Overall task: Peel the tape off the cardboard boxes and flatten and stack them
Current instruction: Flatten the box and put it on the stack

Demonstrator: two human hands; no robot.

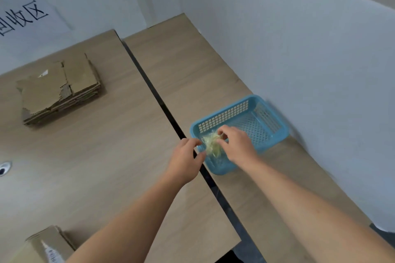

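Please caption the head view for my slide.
Left hand and right hand hold tape wad at blue basket; flat boxes stacked.

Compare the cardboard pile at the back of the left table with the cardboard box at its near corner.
The cardboard pile lies as flattened layers; the cardboard box seems still unflattened. The pile shows whole; the box is cut by the frame edge. Both are brown and sit on the left table.

One camera only, worn on the person's head: it looks forward and steeply down at the desk (106, 156) from close above, rolled sideways, the white wall (277, 49) filling far and right.
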